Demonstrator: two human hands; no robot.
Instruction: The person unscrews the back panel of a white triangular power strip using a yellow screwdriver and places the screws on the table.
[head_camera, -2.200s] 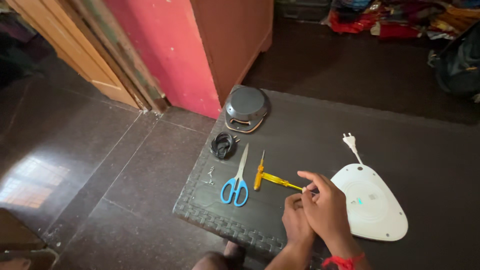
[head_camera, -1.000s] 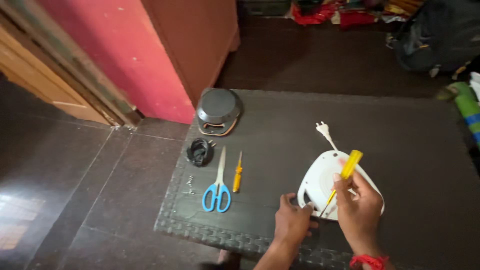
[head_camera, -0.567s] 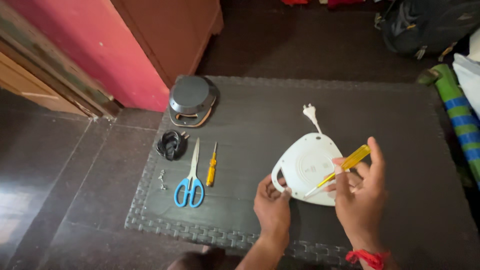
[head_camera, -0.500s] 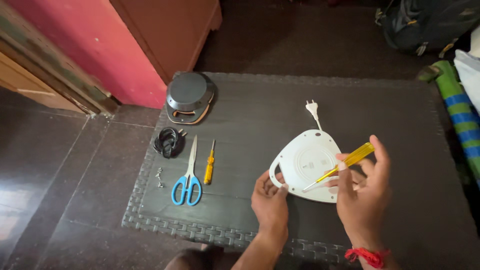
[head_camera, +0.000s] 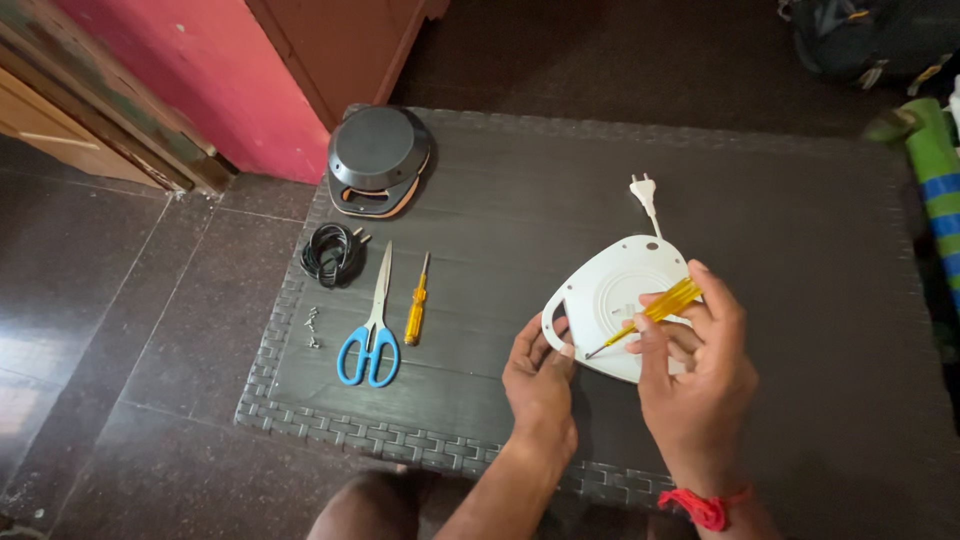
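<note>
1. Head view: the right hand (head_camera: 695, 375) is closed around a yellow-handled screwdriver (head_camera: 650, 313), pinched between thumb and fingers, over the right half of the white base plate (head_camera: 610, 285).
2. The screwdriver's long axis runs slantwise, handle up and to the right, tip down and to the left; the tip sits on or just above the plate's near left part, close to the left hand's fingertips.
3. The left hand (head_camera: 538, 375) grips the plate's near left edge beside the handle cut-out, fingers curled on the rim, and is the hand nearer the tip.
4. The plate lies flat on the dark woven table (head_camera: 800, 230), its white plug (head_camera: 643, 188) pointing away.
5. Well apart to the left lie a second small screwdriver (head_camera: 415, 303), blue-handled scissors (head_camera: 368, 340), loose screws (head_camera: 314, 326), a coiled black cord (head_camera: 333, 252) and a round dark housing (head_camera: 378, 160).
</note>
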